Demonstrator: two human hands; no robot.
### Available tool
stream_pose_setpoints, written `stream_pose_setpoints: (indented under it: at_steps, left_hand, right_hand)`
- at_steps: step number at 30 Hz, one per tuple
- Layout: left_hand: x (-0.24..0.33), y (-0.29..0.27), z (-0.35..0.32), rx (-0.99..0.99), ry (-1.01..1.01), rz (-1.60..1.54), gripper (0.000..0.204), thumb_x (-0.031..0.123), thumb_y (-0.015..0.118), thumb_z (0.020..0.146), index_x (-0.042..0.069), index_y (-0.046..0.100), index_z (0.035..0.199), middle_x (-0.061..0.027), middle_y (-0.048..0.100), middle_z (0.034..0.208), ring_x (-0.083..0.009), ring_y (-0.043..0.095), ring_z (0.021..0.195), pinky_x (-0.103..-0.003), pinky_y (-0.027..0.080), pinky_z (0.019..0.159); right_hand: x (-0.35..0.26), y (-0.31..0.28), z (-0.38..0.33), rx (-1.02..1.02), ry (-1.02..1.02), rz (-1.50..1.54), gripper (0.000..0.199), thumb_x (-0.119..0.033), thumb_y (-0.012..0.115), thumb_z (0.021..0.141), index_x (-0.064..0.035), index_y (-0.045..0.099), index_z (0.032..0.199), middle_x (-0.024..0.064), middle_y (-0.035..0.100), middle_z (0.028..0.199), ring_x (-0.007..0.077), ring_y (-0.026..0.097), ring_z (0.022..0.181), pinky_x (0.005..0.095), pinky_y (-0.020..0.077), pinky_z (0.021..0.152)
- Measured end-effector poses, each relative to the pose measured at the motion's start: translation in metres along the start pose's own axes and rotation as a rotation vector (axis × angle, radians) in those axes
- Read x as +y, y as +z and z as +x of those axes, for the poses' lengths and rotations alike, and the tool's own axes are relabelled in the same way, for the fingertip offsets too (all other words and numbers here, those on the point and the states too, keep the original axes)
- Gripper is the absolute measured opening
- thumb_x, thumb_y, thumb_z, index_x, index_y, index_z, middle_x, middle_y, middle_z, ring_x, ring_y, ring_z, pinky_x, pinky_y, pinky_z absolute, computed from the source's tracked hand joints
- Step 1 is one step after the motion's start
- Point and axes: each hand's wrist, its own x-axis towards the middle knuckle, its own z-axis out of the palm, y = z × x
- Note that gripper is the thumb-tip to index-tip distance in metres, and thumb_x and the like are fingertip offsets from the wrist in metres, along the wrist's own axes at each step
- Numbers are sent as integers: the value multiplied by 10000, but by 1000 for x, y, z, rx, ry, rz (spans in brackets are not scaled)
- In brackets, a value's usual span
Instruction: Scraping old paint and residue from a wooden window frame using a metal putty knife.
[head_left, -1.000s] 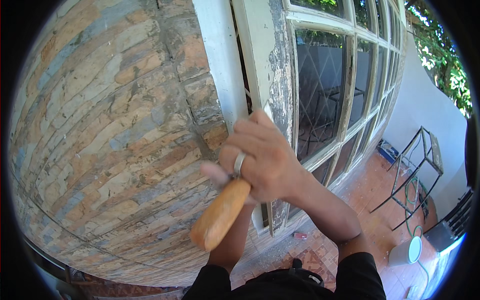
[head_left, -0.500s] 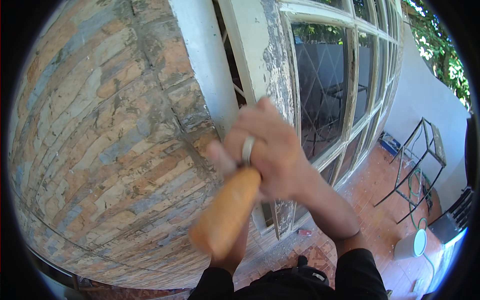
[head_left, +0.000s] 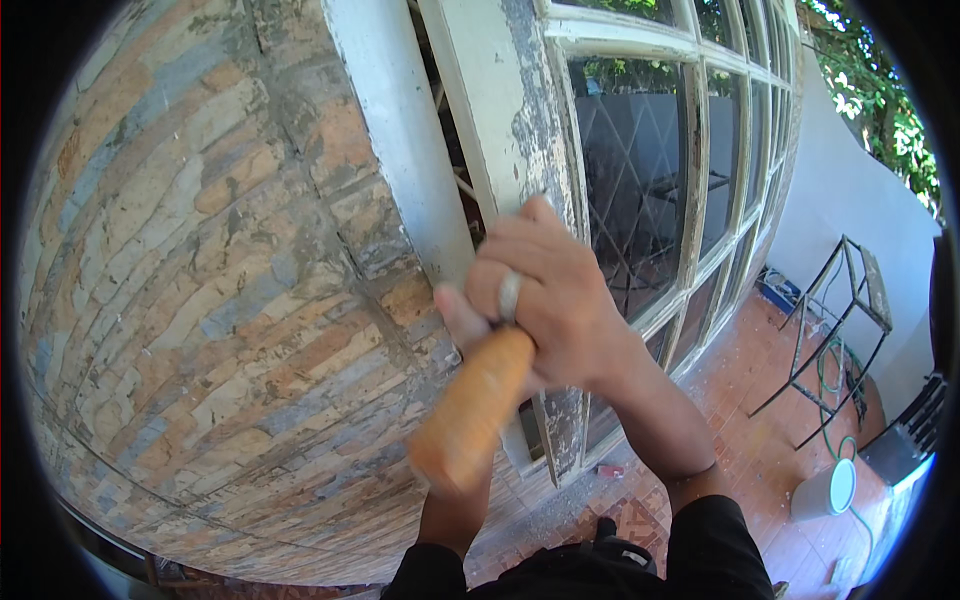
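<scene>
A tool with a thick orange-brown wooden handle (head_left: 472,415) tilts toward me, its butt end lowest and blurred. My right hand (head_left: 550,295), wearing a pale ring, is closed around it at the upper end. From the lower left my left forearm rises behind the handle. A thumb left of the handle appears to be my left hand (head_left: 460,315), closed on the same tool; its other fingers are hidden. The tool's working end is covered by my hands. Both hands are against the white-painted window frame (head_left: 485,120), where paint peels off in patches.
A stone-clad wall (head_left: 230,300) fills the left side. Glass panes (head_left: 635,170) in a worn white grid stand right of my hands. On the tiled floor (head_left: 740,400) are a metal-framed stand (head_left: 845,320), a white bucket (head_left: 825,490), a green hose (head_left: 825,385) and a small red box (head_left: 610,470).
My hands and the tool have shifted slightly right in view, with the handle's butt end a little higher. The wall and window frame have shifted slightly left in the picture.
</scene>
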Motion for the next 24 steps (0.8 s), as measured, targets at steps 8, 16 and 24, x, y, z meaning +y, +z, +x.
stream_pose_setpoints:
  at_steps: [8, 16, 24]
  left_hand:
    - [15, -30, -59, 78, 50, 28, 511, 257, 639, 816, -27, 406, 1171, -218, 612, 811, -365, 634, 722, -410, 500, 631]
    - [11, -17, -39, 120, 96, 14, 527, 261, 647, 808, -26, 401, 1175, -217, 613, 820, -365, 634, 730, -409, 499, 636]
    - [17, -3, -27, 131, 118, 12, 543, 266, 655, 801, -25, 397, 1180, -216, 613, 828, -365, 634, 737, -409, 499, 641]
  right_hand:
    - [-14, -4, 3, -53, -25, 49, 353, -54, 662, 721, -95, 363, 538, 12, 367, 534, 174, 391, 495, 313, 283, 527]
    - [-10, -4, -2, -92, -121, 116, 295, -66, 670, 725, -122, 423, 574, -16, 432, 561, 156, 443, 519, 306, 310, 529]
    - [-22, -11, 5, -144, -125, 238, 294, -92, 681, 721, -126, 431, 571, -7, 452, 572, 149, 429, 519, 304, 269, 525]
